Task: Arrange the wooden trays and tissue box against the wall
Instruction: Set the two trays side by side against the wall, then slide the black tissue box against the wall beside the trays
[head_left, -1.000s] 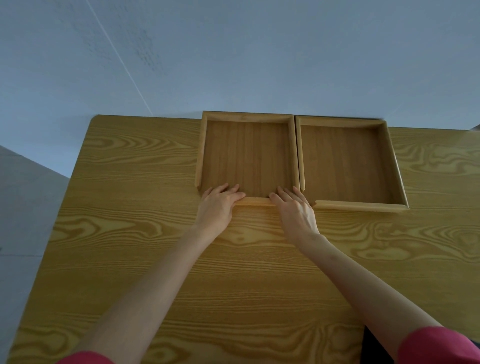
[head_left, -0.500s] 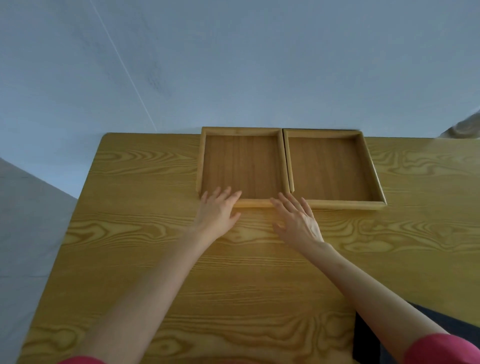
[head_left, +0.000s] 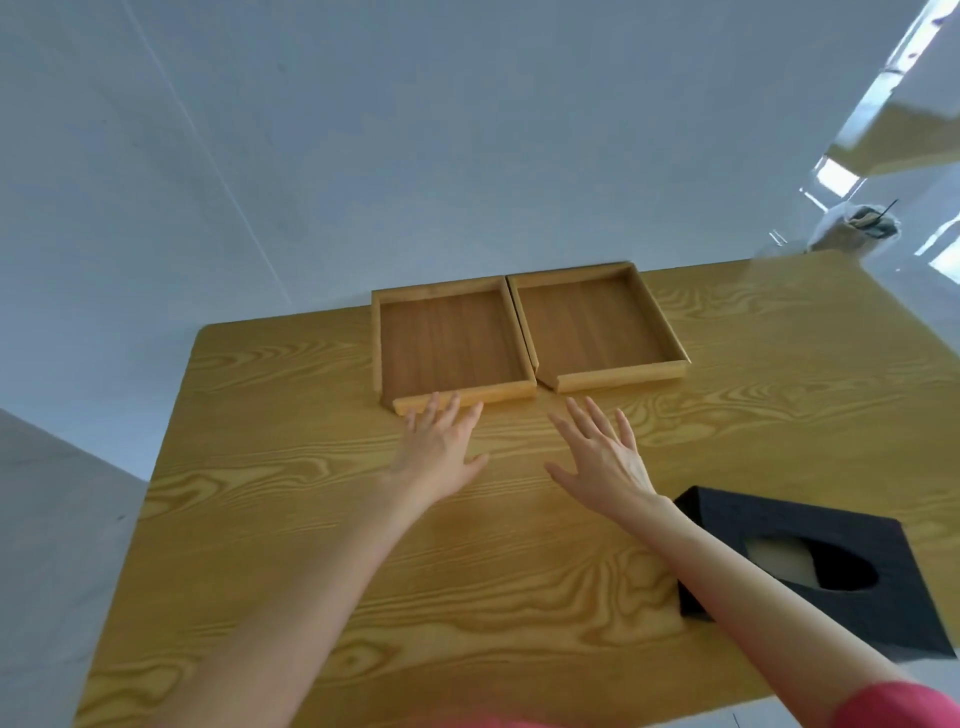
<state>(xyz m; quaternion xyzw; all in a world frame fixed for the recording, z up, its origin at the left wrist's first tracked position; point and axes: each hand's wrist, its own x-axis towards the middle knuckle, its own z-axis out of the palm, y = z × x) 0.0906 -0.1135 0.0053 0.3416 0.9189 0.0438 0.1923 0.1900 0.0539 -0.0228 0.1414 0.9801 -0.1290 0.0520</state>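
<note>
Two shallow wooden trays stand side by side at the table's far edge, against the pale wall: the left tray and the right tray. Both are empty. My left hand is flat and open, its fingertips at the left tray's near rim. Just short of the trays, my right hand hovers open over bare table, touching nothing. A black tissue box with an oval opening lies on the table at the right, partly under my right forearm.
The wooden table ends at the left, where grey floor shows. A glass partition and a small white pot are beyond the table's far right corner.
Both hands have pulled back from the trays' near rims; the right hand is now off the trays. The view has swung right, bringing the black tissue box into sight.
</note>
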